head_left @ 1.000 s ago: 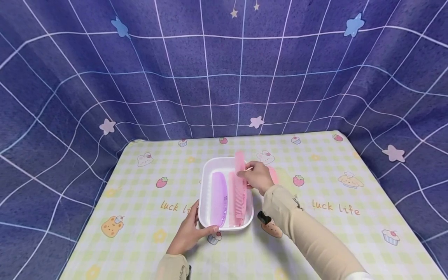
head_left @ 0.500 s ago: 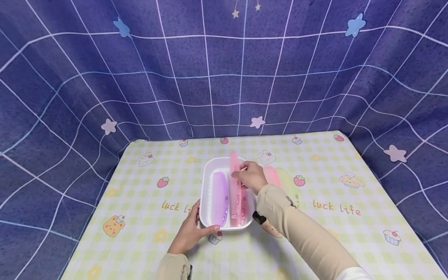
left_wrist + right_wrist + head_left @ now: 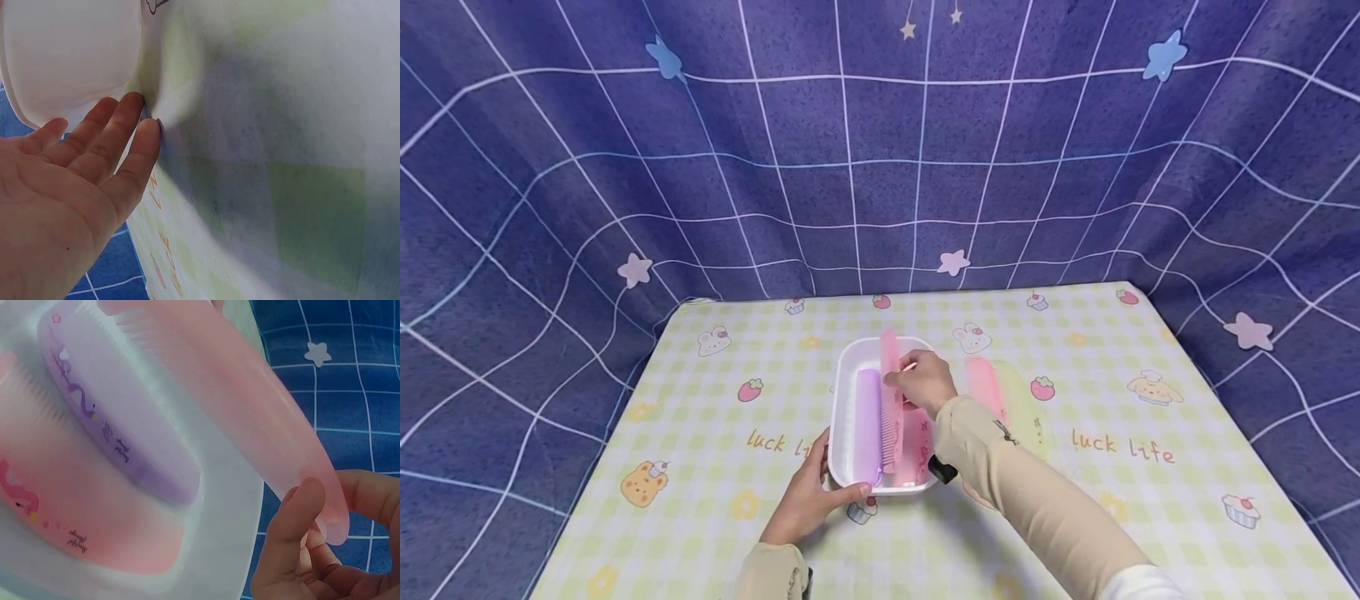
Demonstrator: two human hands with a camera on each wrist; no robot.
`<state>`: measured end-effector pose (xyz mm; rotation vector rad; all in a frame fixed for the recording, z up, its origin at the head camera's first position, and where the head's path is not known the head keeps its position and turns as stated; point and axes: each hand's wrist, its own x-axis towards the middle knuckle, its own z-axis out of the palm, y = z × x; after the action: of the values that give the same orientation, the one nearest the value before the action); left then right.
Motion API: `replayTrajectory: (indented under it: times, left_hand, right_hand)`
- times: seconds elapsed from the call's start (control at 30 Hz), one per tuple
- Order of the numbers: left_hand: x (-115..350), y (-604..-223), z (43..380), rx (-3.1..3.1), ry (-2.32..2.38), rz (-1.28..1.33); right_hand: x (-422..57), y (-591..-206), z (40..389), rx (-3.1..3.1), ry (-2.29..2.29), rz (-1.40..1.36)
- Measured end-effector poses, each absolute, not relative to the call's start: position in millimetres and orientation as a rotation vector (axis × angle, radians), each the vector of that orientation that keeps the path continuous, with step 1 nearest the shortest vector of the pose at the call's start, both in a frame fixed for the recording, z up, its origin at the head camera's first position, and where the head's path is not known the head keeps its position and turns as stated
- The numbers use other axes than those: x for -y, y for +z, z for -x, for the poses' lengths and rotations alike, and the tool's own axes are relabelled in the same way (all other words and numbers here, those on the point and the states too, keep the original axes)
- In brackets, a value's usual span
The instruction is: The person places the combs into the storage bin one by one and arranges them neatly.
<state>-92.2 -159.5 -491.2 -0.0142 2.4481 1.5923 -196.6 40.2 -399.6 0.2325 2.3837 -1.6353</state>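
My right hand (image 3: pixel 927 382) pinches one end of a pink comb (image 3: pixel 890 421) between thumb and fingers, holding it tilted above a white plastic tray (image 3: pixel 844 400). A purple comb (image 3: pixel 867 417) lies in the tray's left part. Another pink comb (image 3: pixel 913 450) lies in its right part; the right wrist view shows printed pink patterns and lettering on it. At the tray's near left corner, my left hand (image 3: pixel 808 492) holds the tray, thumb at the front rim and fingers along the left side. In the left wrist view, these fingers (image 3: pixel 128 140) touch the tray's outer wall.
Just right of the tray, a pink comb (image 3: pixel 985 387) and a pale green comb (image 3: pixel 1021 408) lie side by side, partly hidden by the right sleeve (image 3: pixel 1000 450). A checked cloth (image 3: pixel 685 433) covers the table. A blue grid curtain (image 3: pixel 880 192) hangs behind it.
My right hand has moved left with the held pink comb, from over the tray's right part to beside the purple comb. More of the lying pink comb shows. The left hand stays put.
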Motion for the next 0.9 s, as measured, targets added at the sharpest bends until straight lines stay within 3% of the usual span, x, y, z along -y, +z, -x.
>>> replayTrajectory:
  times: [0.9]
  left_hand:
    - [162, -493, 92, -2.412, 1.632, -0.014]
  right_hand:
    - [-6, -408, 205, -2.489, -1.380, -0.188]
